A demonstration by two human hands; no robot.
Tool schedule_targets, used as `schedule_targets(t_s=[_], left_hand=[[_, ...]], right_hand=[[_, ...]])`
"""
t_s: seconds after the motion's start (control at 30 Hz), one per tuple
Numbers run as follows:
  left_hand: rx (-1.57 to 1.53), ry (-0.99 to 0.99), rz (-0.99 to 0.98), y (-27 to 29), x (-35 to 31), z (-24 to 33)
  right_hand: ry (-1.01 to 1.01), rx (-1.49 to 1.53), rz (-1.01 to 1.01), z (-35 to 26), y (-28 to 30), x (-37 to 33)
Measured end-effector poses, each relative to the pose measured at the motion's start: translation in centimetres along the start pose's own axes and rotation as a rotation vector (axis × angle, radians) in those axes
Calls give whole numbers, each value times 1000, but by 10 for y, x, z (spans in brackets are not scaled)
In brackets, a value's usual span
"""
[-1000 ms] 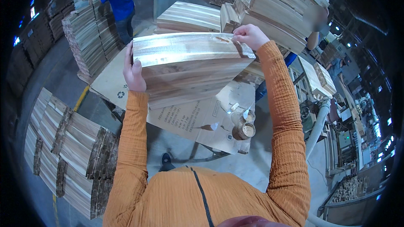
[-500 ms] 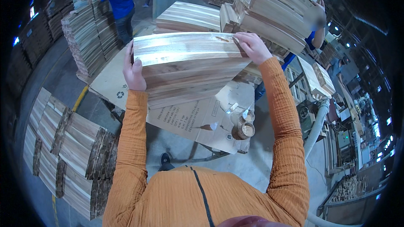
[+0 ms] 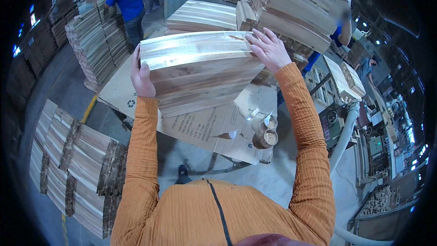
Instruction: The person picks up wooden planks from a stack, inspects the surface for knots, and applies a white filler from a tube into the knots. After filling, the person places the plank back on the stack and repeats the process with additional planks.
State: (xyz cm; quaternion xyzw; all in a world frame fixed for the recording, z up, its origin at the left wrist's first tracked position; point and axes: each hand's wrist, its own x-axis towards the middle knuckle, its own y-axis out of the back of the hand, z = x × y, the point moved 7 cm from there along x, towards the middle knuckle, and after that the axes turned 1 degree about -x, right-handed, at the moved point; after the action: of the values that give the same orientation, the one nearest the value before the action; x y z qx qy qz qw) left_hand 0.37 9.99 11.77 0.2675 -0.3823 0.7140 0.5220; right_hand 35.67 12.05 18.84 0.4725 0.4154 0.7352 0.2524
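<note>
I hold a stack of glossy wooden boards [image 3: 200, 70] up in front of me over a table covered with cardboard [image 3: 214, 130]. My left hand [image 3: 142, 76] grips the stack's left edge, thumb on top. My right hand [image 3: 269, 49] lies flat on the top board at its right end, fingers spread. The top board is pale with brown grain. Orange sleeves cover both my forearms.
A roll of tape [image 3: 265, 138] sits on the cardboard. Piles of boards stand to the left [image 3: 73, 164], at the back [image 3: 202, 14] and upper right [image 3: 296, 9]. A person in blue [image 3: 127, 4] works at the back left. A machine with a hose [image 3: 343, 132] stands right.
My right hand has slid from the stack's far right corner onto the top board. The stack has barely moved.
</note>
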Motion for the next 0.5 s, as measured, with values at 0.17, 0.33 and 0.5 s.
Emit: schedule_targets(t_s=[0.17, 0.33, 0.5], left_hand=[[1, 0, -5, -1, 0, -1], [8, -4, -1, -2, 0, -3], [31, 2, 10, -1, 0, -4]], right_hand=[[-1, 44, 52, 8, 0, -12], [-19, 57, 47, 9, 0, -15], [2, 34, 96, 11, 2, -12]])
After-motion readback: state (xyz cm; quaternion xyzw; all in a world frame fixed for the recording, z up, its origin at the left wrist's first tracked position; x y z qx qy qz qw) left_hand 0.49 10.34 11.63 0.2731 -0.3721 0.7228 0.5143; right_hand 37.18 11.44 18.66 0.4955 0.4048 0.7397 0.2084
